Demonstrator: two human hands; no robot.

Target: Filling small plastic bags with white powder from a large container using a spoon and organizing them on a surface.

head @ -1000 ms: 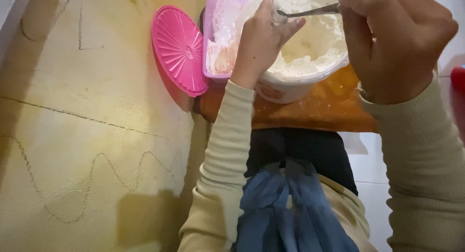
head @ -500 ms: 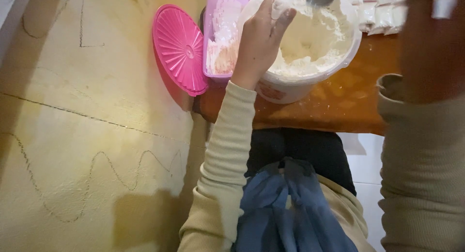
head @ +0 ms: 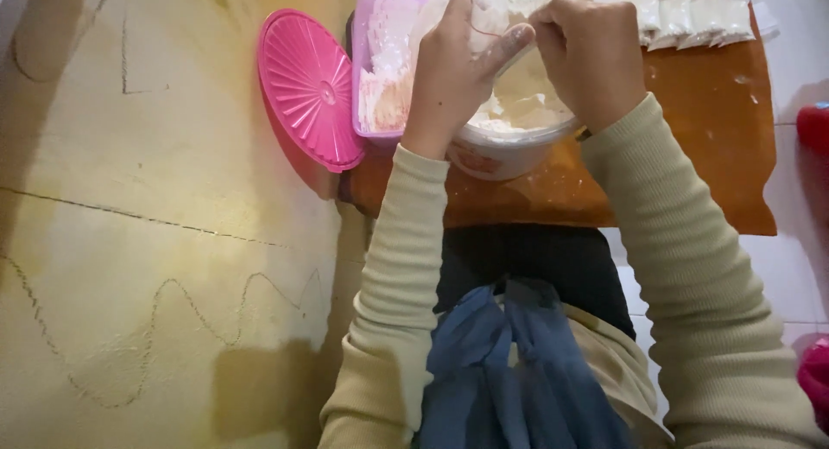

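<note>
Yellowish wall (head: 155,199) with pencil scribbles fills the left of the scene, and a low orange-brown board (head: 691,147) dusted with white powder sits to the right, over pale floor tiles (head: 803,276).

On the board's near-left part stands a round white tub (head: 505,151) holding a white, floury mass (head: 527,99). Both hands are gathered over the tub. The left hand (head: 453,69) is curled with its fingers (head: 501,47) stretched toward the right hand, pinching what looks like a small clear plastic bag (head: 496,9) with white contents; the bag's edges are hard to make out. The right hand (head: 587,56) is clenched beside it, knuckles up, touching or almost touching the left fingertips; whether it grips the same bag cannot be told.

Just left of the tub lies a pink rectangular container (head: 384,60) with white pieces inside. Farther left, a round pink ribbed lid (head: 306,86) leans against the wall. At the far right of the board lies a row of small filled white packets (head: 691,17). A red object (head: 813,125) shows at the right edge. Both arms wear cream ribbed sleeves (head: 393,268), and blue cloth (head: 518,363) lies in the person's lap.
</note>
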